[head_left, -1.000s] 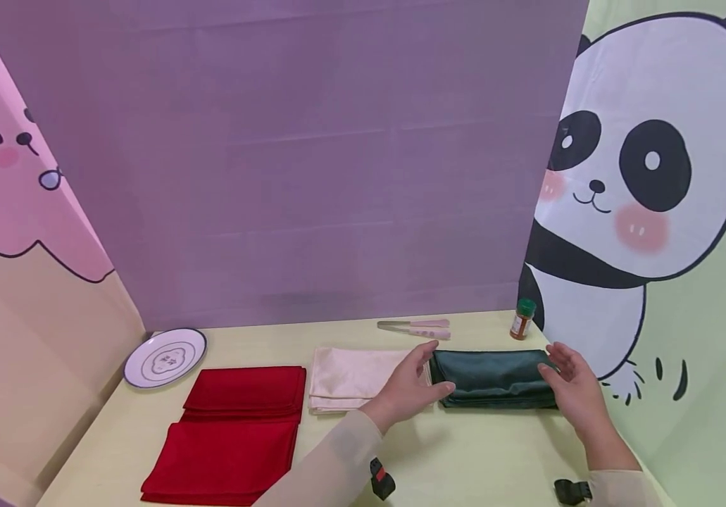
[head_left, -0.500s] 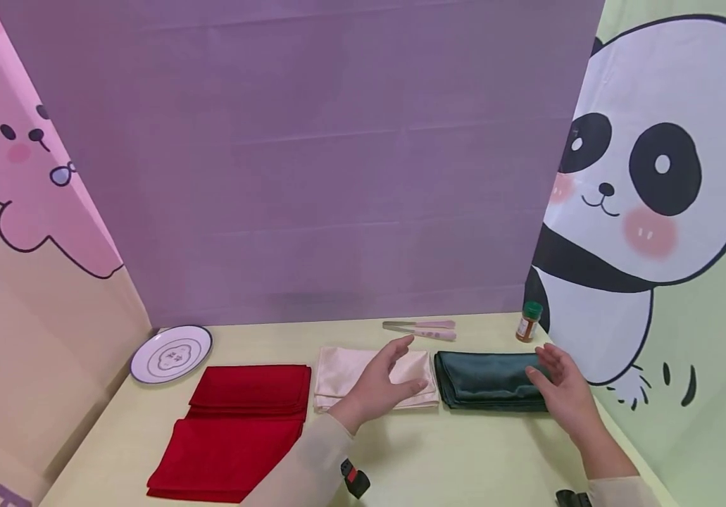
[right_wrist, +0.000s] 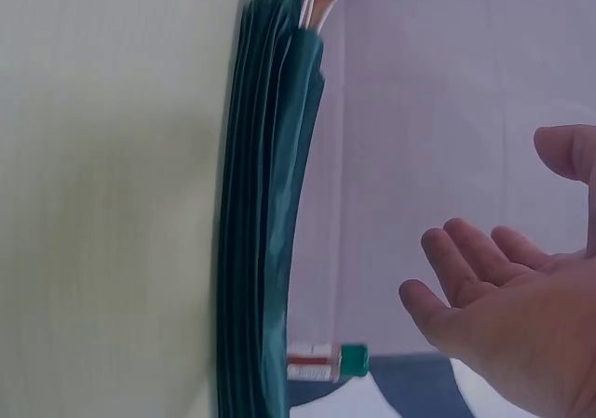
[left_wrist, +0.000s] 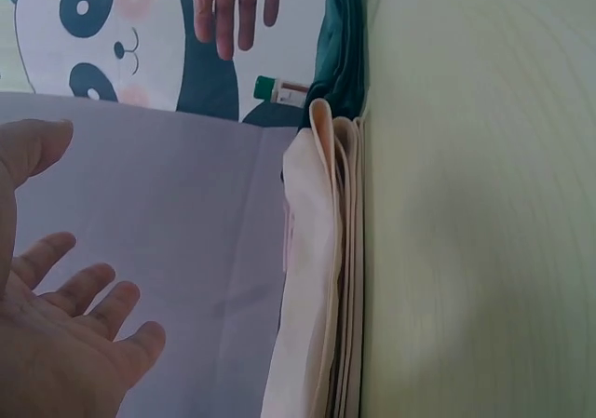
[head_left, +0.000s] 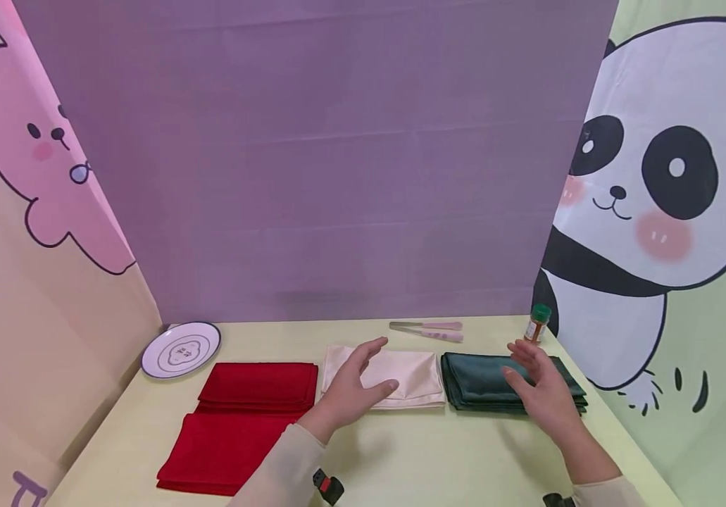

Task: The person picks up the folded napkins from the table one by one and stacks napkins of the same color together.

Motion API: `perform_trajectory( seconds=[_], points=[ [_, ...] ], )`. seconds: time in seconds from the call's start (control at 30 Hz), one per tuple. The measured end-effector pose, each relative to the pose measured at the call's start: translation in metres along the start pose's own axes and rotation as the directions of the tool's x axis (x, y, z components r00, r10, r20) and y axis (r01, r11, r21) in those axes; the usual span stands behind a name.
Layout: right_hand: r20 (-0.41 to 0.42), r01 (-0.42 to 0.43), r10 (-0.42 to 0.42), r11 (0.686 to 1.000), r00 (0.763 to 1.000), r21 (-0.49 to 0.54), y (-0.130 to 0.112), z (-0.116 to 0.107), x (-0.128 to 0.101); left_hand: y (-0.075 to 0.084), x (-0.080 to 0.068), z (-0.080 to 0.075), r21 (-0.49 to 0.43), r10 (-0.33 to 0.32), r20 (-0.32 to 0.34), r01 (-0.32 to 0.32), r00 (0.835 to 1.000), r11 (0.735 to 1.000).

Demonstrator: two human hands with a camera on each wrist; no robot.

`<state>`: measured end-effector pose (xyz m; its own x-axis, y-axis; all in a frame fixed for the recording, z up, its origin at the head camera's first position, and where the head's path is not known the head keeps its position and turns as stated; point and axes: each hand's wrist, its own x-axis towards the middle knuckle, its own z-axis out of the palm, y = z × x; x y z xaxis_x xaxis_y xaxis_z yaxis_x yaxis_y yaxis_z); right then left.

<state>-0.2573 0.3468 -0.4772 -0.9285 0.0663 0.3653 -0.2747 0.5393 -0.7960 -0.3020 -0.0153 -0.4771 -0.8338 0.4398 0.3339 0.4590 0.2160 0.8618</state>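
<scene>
My left hand [head_left: 353,391] hovers over the left part of a folded cream cloth [head_left: 410,377], fingers spread and holding nothing. The left wrist view has its palm and fingers [left_wrist: 65,343] apart from the cream cloth's layered edge [left_wrist: 340,278]. Over the right part of a folded dark green satin cloth [head_left: 477,380] hangs my right hand [head_left: 546,398], thumb apart and nothing in it. In the right wrist view this hand [right_wrist: 521,316] is clear of the green cloth's stacked folds [right_wrist: 265,204]. Folded red cloth [head_left: 258,387] lies left in two sections.
A white plate [head_left: 180,351] with a dark rim stands at the back left corner. Pink-handled tongs [head_left: 429,331] lie behind the cream cloth. A small green-capped bottle [head_left: 536,324] stands at the back right. A purple backdrop [head_left: 337,162] and side walls border the table.
The left hand has moved left, from the green cloth's left edge to over the cream cloth. The right hand has shifted left over the green cloth. The head view has turned slightly left.
</scene>
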Motion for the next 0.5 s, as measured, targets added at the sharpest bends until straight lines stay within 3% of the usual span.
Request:
perform_trajectory(
  seconds=[0.13,0.5],
  points=[
    [0.015,0.002,-0.002,1.000,1.000,0.030,-0.014,0.012,0.000,0.001,-0.010,-0.013,0.012,-0.002,-0.016,0.002,1.000,1.000],
    [0.027,0.102,-0.106,0.989,0.994,0.104,-0.033,0.047,0.006,-0.002,-0.031,-0.042,0.011,0.008,-0.087,-0.008,0.996,1.000]
  ],
)
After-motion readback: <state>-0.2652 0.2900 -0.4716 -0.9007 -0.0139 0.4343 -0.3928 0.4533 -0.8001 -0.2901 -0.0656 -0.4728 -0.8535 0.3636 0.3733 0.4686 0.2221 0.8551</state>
